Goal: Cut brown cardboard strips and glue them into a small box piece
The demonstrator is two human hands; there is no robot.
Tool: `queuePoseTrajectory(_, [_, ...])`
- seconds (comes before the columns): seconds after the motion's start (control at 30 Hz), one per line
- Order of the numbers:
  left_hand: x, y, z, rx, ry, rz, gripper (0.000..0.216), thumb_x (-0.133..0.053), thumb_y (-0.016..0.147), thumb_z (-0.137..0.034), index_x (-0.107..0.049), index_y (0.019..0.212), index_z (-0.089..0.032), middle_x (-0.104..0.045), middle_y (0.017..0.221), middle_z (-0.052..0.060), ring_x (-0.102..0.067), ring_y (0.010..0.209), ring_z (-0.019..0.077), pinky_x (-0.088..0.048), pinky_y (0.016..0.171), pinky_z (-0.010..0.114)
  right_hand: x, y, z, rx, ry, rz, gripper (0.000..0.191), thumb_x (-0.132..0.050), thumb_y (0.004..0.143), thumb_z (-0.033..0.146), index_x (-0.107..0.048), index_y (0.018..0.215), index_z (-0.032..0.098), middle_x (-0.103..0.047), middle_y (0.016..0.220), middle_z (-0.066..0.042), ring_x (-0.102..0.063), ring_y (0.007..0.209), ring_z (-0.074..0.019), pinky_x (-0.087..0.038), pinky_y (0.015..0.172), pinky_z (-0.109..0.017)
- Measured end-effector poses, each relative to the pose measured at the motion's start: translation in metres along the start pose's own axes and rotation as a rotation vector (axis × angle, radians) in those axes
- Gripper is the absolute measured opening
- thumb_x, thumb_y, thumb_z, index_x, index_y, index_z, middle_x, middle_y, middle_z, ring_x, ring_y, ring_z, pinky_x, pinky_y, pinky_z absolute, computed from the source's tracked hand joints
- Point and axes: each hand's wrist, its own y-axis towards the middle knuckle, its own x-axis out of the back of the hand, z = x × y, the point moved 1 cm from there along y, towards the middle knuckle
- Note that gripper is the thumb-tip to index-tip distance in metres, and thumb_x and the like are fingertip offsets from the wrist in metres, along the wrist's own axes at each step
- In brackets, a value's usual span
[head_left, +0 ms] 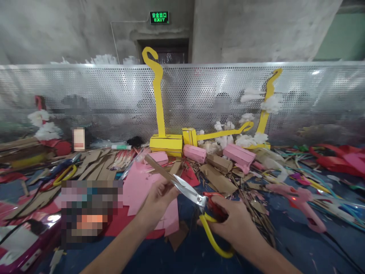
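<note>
My left hand (157,201) pinches a narrow brown cardboard strip (158,166) that slants up to the left. My right hand (234,224) grips red-and-yellow-handled scissors (199,203), whose silver blades point left and meet the strip beside my left fingers. Pink paper sheets (137,186) lie on the table under my left hand. Brown cardboard scraps (219,179) are piled just beyond the scissors.
Yellow cardboard hook shapes (157,95) on box bases lean against a perforated metal screen (85,95). Pink boxes (238,154) and white cotton tufts sit in front. A pink glue gun (302,201) lies at right, another pair of scissors (64,173) at left.
</note>
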Motion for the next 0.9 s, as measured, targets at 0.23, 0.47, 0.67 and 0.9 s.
queuePoseTrajectory(0.23, [-0.001, 0.002, -0.002, 0.017, 0.051, -0.026, 0.019, -0.071, 0.087, -0.034, -0.072, 0.095, -0.017, -0.073, 0.09, 0.004, -0.064, 0.084, 0.0177, -0.051, 0.083, 0.031, -0.001, 0.001, -0.002, 0.01, 0.009, -0.003, 0.036, -0.078, 0.069, 0.041, -0.049, 0.063, 0.02, -0.037, 0.057, 0.008, -0.03, 0.056, -0.0109, -0.022, 0.05, -0.024])
queuePoseTrajectory(0.47, [0.003, 0.003, -0.001, 0.032, 0.068, -0.062, 0.018, -0.071, 0.088, -0.033, -0.069, 0.096, -0.017, -0.069, 0.085, 0.002, -0.061, 0.079, 0.0143, -0.05, 0.076, 0.027, 0.002, 0.005, -0.007, -0.01, -0.035, -0.047, 0.038, -0.069, 0.076, 0.045, -0.046, 0.058, 0.021, -0.041, 0.053, 0.006, -0.035, 0.054, -0.0119, -0.025, 0.05, -0.024])
queuePoseTrajectory(0.67, [0.002, 0.005, -0.003, 0.04, 0.065, -0.108, 0.024, -0.075, 0.084, -0.035, -0.067, 0.099, -0.018, -0.066, 0.082, 0.001, -0.059, 0.073, 0.0126, -0.048, 0.067, 0.023, 0.002, 0.013, -0.017, -0.055, 0.015, -0.17, 0.037, -0.073, 0.073, 0.048, -0.048, 0.064, 0.022, -0.051, 0.056, 0.004, -0.044, 0.054, -0.0132, -0.033, 0.048, -0.023])
queuePoseTrajectory(0.9, [0.004, 0.008, 0.002, 0.061, 0.068, -0.078, 0.024, -0.059, 0.095, -0.039, -0.066, 0.092, -0.017, -0.069, 0.084, 0.005, -0.062, 0.076, 0.0164, -0.049, 0.07, 0.028, -0.004, 0.016, -0.029, -0.049, 0.182, -0.074, 0.03, -0.065, 0.083, 0.047, -0.052, 0.078, 0.021, -0.058, 0.07, 0.001, -0.057, 0.065, -0.017, -0.046, 0.059, -0.026])
